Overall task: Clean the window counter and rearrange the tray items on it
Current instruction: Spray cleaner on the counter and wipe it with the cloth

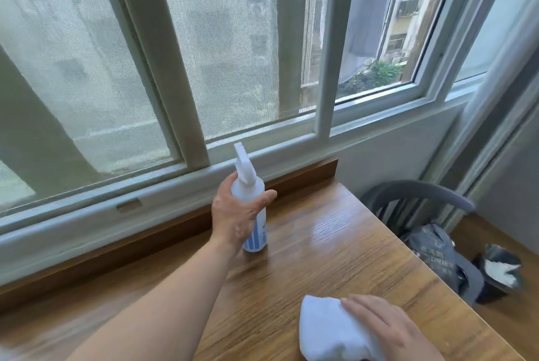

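Note:
My left hand (234, 215) grips a white spray bottle (253, 200) with blue stripes around its body. The bottle stands upright on the wooden counter (335, 244) close to the raised wooden ledge under the window. Near the bottom edge, my right hand (390, 331) lies flat, fingers straight, on a folded white cloth (326, 328) on the counter. No tray is in view.
The window frame (291, 153) and mesh screens run along the back of the counter. Past the counter's right edge stand a grey chair (417, 194), a dark bag (437, 255) and a small black bin (501, 270) on the floor.

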### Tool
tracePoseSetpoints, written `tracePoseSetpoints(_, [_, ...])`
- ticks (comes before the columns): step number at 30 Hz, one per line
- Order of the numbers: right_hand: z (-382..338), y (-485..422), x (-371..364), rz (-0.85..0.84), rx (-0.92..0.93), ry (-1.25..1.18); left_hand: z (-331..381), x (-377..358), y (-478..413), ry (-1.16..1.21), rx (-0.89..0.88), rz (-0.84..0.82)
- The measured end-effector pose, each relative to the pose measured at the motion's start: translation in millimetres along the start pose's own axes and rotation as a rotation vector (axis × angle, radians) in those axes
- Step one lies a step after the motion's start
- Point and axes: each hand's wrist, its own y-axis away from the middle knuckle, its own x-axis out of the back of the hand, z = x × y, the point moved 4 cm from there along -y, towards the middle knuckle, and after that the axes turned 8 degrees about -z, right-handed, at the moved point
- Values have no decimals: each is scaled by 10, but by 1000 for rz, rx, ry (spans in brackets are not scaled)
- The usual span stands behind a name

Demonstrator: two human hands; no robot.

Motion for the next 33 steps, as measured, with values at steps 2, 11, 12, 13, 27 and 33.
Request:
tracePoseSetpoints(2, [144,-220,26,-34,48,6,-59,-74,-128,-11,2,33])
tracePoseSetpoints(11, [609,-945,-77,-117,103,-56,-123,-218,-435,6,11,183])
tracePoseSetpoints(12, [622,-949,-77,-112,89,-63,-129,-224,-438,13,9,188])
tracePoseSetpoints(13, [627,-943,-82,-99,80,-72,-124,-232,-432,7,6,189])
tracePoseSetpoints(27, [512,-620,295,77,-540,-351,-790,-405,1130,-302,484,-364])
tracePoseSetpoints(33, [294,-737,346,41,-642,-415,-872,-797,1166,-345,483,-380])
